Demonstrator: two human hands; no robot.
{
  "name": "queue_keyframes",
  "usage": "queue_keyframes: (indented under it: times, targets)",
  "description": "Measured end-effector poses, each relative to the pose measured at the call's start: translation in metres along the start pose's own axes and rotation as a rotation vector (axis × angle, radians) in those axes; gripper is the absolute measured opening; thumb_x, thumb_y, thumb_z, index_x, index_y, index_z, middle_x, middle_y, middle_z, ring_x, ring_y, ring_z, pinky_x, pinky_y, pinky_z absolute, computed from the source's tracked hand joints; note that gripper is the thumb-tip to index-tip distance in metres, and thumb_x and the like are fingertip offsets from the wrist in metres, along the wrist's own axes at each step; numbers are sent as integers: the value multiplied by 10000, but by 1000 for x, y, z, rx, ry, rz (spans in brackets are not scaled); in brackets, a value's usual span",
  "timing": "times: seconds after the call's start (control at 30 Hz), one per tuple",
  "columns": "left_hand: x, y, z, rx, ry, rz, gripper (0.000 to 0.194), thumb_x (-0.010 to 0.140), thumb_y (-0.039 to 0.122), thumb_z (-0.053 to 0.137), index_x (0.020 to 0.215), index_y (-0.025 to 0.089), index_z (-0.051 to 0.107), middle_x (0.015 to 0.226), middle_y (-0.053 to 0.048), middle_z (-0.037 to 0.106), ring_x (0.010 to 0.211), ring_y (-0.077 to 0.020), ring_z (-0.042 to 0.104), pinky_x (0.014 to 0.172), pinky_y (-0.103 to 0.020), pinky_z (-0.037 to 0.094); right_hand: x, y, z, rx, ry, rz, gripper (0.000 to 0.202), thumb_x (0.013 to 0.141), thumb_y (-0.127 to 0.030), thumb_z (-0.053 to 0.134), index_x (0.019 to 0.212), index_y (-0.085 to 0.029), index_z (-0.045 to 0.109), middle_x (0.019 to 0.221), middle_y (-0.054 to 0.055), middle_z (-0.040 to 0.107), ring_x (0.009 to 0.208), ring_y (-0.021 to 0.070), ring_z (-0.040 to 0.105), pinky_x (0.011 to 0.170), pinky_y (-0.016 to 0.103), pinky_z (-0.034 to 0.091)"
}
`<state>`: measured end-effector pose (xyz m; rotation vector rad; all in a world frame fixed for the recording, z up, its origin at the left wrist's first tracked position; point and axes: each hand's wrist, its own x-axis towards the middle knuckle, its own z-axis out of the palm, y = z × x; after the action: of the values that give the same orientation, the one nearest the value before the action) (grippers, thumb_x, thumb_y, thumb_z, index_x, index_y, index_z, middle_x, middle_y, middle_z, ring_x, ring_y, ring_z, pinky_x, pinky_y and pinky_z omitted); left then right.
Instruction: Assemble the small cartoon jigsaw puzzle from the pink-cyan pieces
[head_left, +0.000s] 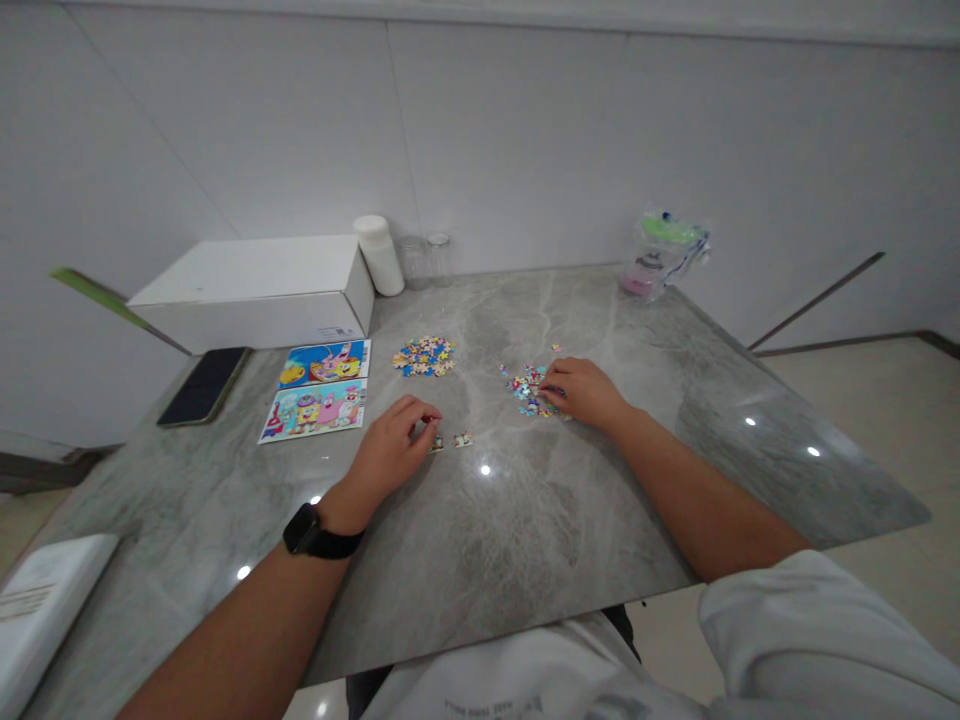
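The right hand, fingers narrow, touches a puzzle pile, likely spread for easy picking; the narrowed left hand, contents unclear, nears small pieces.

Multicolour jigsaw pcs in a loose, scattered pile on the grey worktop, partly under the right hand. A couple of small pcs lie near the left hand, prob joined tho hard to tell.

Black smartwatch with dark rounded-square face, loose pale grey top, small chest lettering
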<state>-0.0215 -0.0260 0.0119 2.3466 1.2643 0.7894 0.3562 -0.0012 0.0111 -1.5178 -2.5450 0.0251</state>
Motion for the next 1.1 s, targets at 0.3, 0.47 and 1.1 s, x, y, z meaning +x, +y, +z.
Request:
queue_keyframes:
  times: [0.3, 0.47, 1.1]
  targets:
    - [0, 2, 0, -5, -23, 9, 181, 1027, 289, 541, 1035, 216, 707, 1012, -38, 670, 826, -171, 624, 764, -315, 508, -4, 8, 2, 31, 20, -22, 298, 1064, -282, 511, 1069, -163, 785, 1057, 129, 728, 1011, 241, 644, 944, 344, 453]
    - [0, 1, 0, -8, -30, 16, 177, 1023, 275, 543, 1049, 212, 706, 1014, -36, 667, 818, -164, 621, 762, -305, 502, -9, 17, 2, 91, 51, 51, 262, 1029, -251, 522, 996, -161, 766, 1036, 125, 722, 992, 241, 645, 942, 349, 468]
    - [1, 2, 1, -8, -98, 12, 198, 1019, 304, 546, 1071, 212, 714, 995, -44, 685, 834, -182, 636, 783, -318, 510, -12, 23, 3, 297, 90, 471, 295, 1009, -335, 539, 981, -166, 780, 971, 74, 751, 882, 202, 678, 810, 296, 501]
